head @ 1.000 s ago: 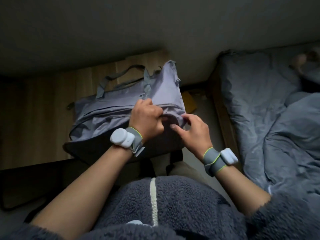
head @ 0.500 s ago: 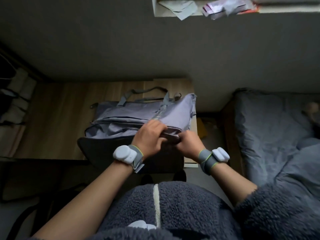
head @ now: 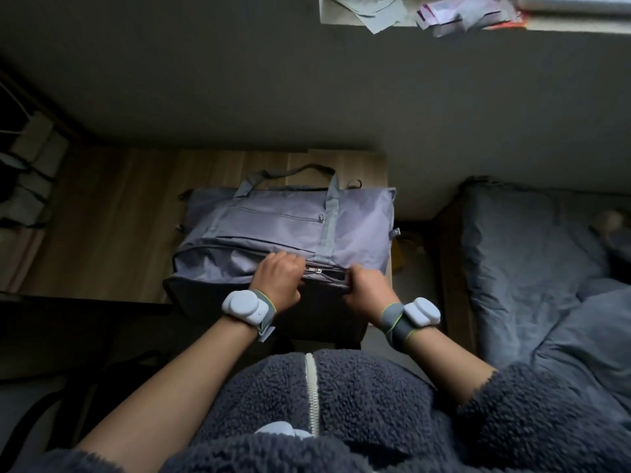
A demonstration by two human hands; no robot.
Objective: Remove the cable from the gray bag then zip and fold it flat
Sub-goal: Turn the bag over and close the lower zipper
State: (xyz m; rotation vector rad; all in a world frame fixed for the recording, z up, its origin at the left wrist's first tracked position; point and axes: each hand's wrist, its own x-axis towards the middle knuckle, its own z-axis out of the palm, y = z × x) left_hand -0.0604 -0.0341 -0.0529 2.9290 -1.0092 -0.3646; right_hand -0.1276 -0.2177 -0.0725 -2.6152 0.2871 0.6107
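Observation:
The gray bag (head: 290, 227) lies flat on a wooden desk (head: 112, 213), handles toward the wall. My left hand (head: 278, 279) is closed on the bag's near edge, just left of a metal zipper pull (head: 316, 270). My right hand (head: 367, 288) grips the same edge to the right of the pull, holding the fabric taut. The zipper line runs between the two hands. No cable is visible anywhere in view.
A bed with dark gray bedding (head: 532, 268) stands to the right of the desk. A sill with papers (head: 426, 11) runs along the top. Stacked items (head: 24, 172) sit at the far left. The bag's near part overhangs the desk's front edge.
The view tilted up, showing the wall and sill. The bag now lies flatter. My hands spread apart along its near edge, exposing the zipper pull between them.

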